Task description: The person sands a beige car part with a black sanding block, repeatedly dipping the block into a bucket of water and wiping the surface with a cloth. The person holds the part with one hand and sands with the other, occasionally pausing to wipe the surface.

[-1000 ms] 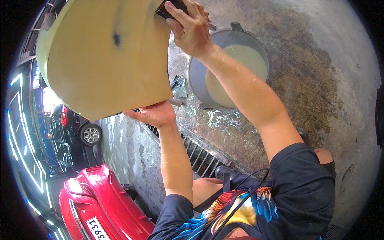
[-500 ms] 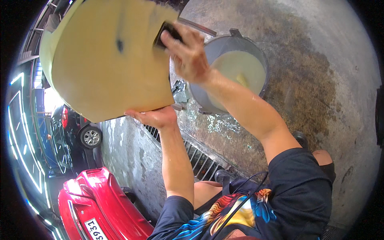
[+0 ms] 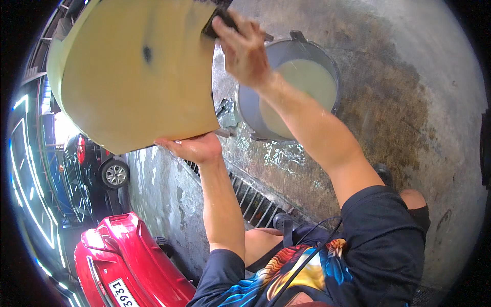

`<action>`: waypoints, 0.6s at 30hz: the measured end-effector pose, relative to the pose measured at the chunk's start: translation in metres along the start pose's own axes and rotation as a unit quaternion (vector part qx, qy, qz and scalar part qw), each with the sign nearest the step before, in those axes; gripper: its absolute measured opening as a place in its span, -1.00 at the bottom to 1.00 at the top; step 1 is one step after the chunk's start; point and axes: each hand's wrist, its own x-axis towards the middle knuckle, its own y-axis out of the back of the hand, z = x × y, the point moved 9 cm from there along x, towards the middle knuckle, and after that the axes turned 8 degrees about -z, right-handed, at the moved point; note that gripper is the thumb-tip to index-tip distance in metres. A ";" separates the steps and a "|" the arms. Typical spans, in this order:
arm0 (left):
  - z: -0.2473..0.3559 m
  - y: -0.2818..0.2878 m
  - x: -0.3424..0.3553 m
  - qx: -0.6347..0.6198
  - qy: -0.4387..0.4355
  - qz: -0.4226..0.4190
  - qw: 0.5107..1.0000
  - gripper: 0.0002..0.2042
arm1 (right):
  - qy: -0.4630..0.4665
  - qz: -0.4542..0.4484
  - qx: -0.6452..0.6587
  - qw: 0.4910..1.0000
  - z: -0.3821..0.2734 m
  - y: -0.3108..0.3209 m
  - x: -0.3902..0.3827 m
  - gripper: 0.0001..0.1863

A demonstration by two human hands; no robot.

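Note:
A curved beige-yellow panel with a dark smudge fills the upper left. My left hand supports its lower edge from beneath, fingers along that edge. My right hand, slightly blurred, is closed on a black block against the panel's upper right edge. Just beyond my right forearm stands a grey tub of cloudy pale liquid, partly hidden by that arm.
A metal drain grate crosses the wet concrete floor below me. Grey-green sheets lie beside the tub. A red car stands at lower left, a black car behind it.
My right hand with the block moved down between the first two frames and is higher again now. The panel and my left hand have shifted only slightly.

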 end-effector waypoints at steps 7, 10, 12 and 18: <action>-0.011 0.007 0.001 -0.051 0.035 -0.017 0.998 -0.20 | 0.093 0.011 0.050 0.994 -0.052 0.023 -0.003 -0.46; -0.021 0.023 0.002 -0.118 0.090 -0.087 0.985 -0.15 | 0.077 -0.003 0.013 0.997 -0.037 0.024 0.024 -0.51; -0.023 0.019 -0.002 -0.245 0.129 -0.193 0.941 -0.11 | -0.001 -0.020 -0.026 0.999 -0.018 0.020 0.038 -0.52; -0.033 0.038 0.000 -0.247 0.156 -0.135 0.947 -0.02 | 0.103 -0.056 0.027 0.993 -0.070 0.009 -0.025 -0.46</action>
